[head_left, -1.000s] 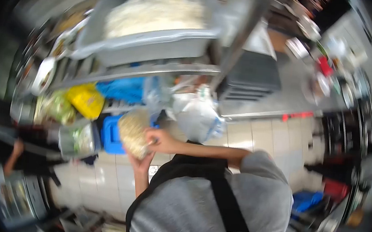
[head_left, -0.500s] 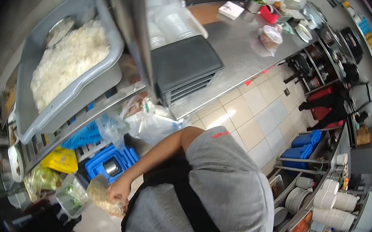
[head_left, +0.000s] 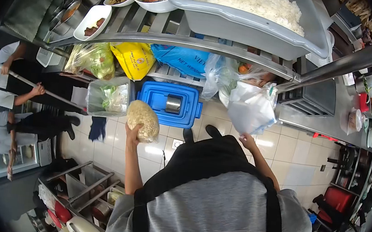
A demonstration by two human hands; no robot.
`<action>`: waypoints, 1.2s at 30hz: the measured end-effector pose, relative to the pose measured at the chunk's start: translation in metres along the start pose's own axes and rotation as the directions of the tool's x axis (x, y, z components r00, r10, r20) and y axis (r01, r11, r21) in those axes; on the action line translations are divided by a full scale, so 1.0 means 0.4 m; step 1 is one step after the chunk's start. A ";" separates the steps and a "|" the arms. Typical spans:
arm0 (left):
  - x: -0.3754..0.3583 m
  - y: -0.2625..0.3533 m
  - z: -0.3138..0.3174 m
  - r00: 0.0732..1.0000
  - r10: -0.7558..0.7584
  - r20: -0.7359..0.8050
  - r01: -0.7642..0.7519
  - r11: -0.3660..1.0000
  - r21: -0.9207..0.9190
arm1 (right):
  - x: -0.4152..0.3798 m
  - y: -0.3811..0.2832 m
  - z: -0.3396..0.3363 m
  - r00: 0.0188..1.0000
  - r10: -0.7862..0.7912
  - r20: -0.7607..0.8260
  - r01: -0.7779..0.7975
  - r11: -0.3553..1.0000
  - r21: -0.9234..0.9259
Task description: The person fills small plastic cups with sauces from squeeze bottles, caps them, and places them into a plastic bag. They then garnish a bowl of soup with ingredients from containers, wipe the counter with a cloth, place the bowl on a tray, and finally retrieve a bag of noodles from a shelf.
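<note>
Bag of noodles (head_left: 143,120): clear bag of pale strands, which I see raised in front of the chest, above the tiled floor (head_left: 282,149) and just beside the blue crate.
Left hand (head_left: 132,133): I note the fingers closed around the bag's lower end, gripping it from beneath.
Right hand (head_left: 247,141): extended toward the white plastic bag (head_left: 250,109), at its lower edge; I cannot tell whether it is gripping or only touching.
Blue crate (head_left: 169,104): on the floor under the shelf, with a metal cup (head_left: 173,104) on its lid.
Shelf (head_left: 180,40): metal rack carrying a grey tub of rice (head_left: 251,14) and white dishes (head_left: 94,20).
Under-shelf stock: yellow bag (head_left: 133,58), blue sack (head_left: 180,59), bagged greens (head_left: 90,58).
</note>
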State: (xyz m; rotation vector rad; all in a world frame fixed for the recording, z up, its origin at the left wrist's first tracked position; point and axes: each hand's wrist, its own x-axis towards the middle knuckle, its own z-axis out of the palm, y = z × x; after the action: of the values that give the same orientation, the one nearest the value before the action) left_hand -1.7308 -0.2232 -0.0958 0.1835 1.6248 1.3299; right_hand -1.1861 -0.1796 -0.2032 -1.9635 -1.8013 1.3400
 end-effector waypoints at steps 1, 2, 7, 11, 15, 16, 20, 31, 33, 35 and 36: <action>0.057 0.002 -0.011 0.996 0.048 0.080 -0.053 0.997 0.062 | -0.057 0.025 0.006 0.989 0.146 -0.014 -0.147 0.985 -0.090; 0.129 -0.006 -0.029 0.982 0.091 0.164 -0.112 0.987 0.119 | -0.099 0.119 0.036 0.986 0.163 -0.032 -0.164 0.986 -0.042; 0.401 -0.033 -0.002 0.935 0.243 0.258 -0.352 0.717 0.601 | -0.414 0.209 0.105 0.849 0.528 -0.022 -0.518 0.839 0.167; 0.448 -0.192 0.106 0.839 0.481 0.253 -0.408 0.249 0.878 | -0.598 0.109 0.182 0.740 0.667 -0.090 -0.629 0.733 0.258; 0.521 -0.418 0.097 0.655 0.450 0.606 -0.556 -0.256 0.791 | -0.696 0.054 0.289 0.722 0.688 -0.067 -0.633 0.697 0.337; 0.513 -0.410 0.101 0.690 0.354 0.632 -0.556 -0.301 0.775 | -0.715 0.047 0.312 0.723 0.688 -0.066 -0.625 0.691 0.363; 0.516 -0.323 0.108 0.788 -0.056 0.613 -0.570 -0.443 0.692 | -0.764 0.039 0.395 0.731 0.676 -0.090 -0.570 0.678 0.464; 0.245 -0.445 0.419 0.303 -0.719 0.625 -0.874 -0.471 -0.118 | -0.776 0.329 0.308 0.501 0.842 0.198 -0.645 0.212 0.734; 0.135 -0.557 0.547 0.361 -0.573 0.736 -0.926 -0.131 0.353 | -0.819 0.422 0.277 0.572 0.819 0.048 -0.699 0.456 0.551; -0.012 -0.695 0.701 0.481 -0.453 0.751 -0.696 0.324 0.641 | -0.846 0.521 0.255 0.633 0.768 -0.100 -0.735 0.636 0.236; -0.097 -0.747 0.786 0.464 -0.434 0.773 -0.737 0.296 0.608 | -0.844 0.585 0.265 0.644 0.750 -0.152 -0.721 0.661 0.209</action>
State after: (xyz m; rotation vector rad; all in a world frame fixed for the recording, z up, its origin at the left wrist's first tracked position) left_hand -1.3453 -0.1560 -0.2870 1.6458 1.1458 -0.0557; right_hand -1.0478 -0.5778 -0.2500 -2.7757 -0.7520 1.2620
